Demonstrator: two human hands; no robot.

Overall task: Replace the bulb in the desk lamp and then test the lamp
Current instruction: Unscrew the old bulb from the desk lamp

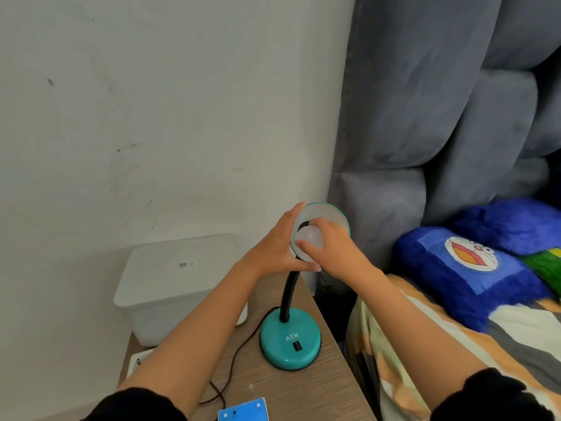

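**Both hands at the lamp shade, bulb in the right-hand fingers**

A teal desk lamp (290, 344) is standing on a wooden bedside table (328, 387), its round base carrying white lettering and a small black rocker switch (297, 346). A black flexible neck (288, 294) is rising from the base and curving up to the shade (329, 215), whose open, pale inside is facing the camera.

The left hand (273, 247) is wrapping around the left edge of the shade, fingers curled over the rim at the far side and thumb lying along the near edge, so it is gripping the shade itself. The right hand (332, 249) is reaching in from the right with its fingertips closed around a white bulb (309, 237), which is sitting inside the shade, just in front of the dark socket opening. Whether the bulb is seated in the socket cannot be told.

A dark cord (235, 360) is trailing from the base toward the near left across the table. A translucent white plastic box (179, 284) is sitting at the far left of the table against the wall. A blue flat item (244, 411) is lying at the near edge. To the right, a bed with a striped cover (455, 344) is holding a blue cartoon pillow (467, 268), with a grey padded headboard (440, 117) behind.
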